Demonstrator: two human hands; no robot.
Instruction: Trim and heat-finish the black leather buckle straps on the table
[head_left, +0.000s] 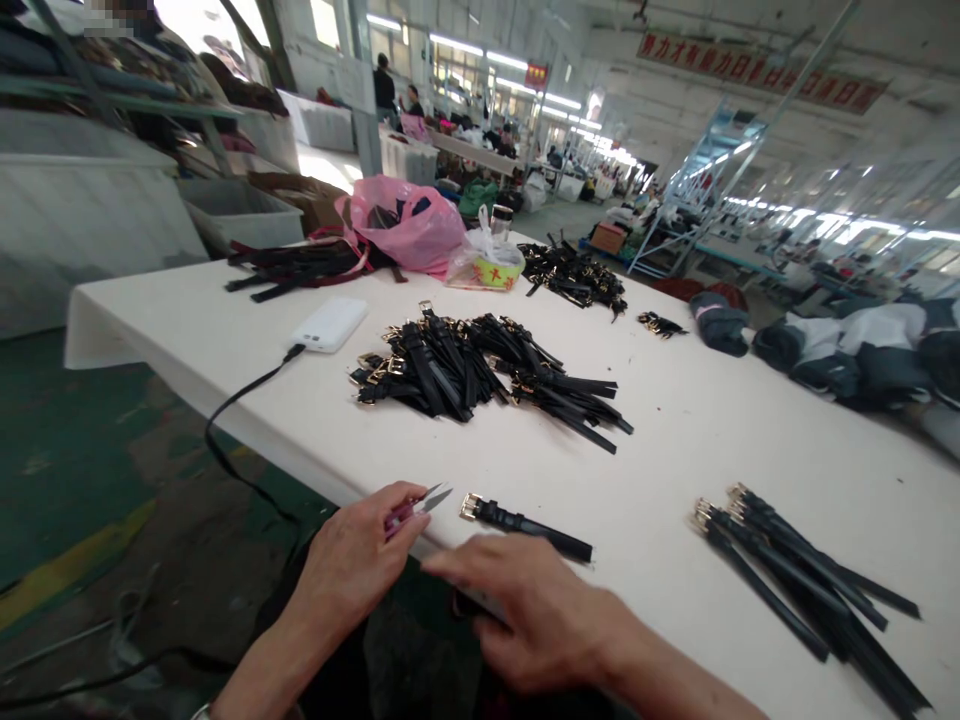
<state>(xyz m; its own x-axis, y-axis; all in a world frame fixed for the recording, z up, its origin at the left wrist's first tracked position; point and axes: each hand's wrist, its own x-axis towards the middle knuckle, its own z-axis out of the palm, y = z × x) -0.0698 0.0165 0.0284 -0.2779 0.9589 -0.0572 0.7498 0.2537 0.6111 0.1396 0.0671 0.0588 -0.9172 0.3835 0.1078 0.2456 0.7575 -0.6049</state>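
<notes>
My left hand (360, 560) is closed around small thread snips (424, 502) with a pink grip, the blades poking out toward the table edge. My right hand (536, 615) rests at the near edge of the white table (712, 420), fingers curled over something dark I cannot make out. One black strap with a gold buckle (525, 523) lies flat just beyond both hands. A big heap of black buckled straps (487, 375) sits mid-table. A neat bundle of straps (802, 575) lies to the right.
A white power bank (330, 324) with a black cable (240, 420) lies left of the heap. Behind are dark red straps (300, 265), a pink plastic bag (405, 220), a bagged bowl (486, 262) and another strap pile (574, 275). People work at distant tables.
</notes>
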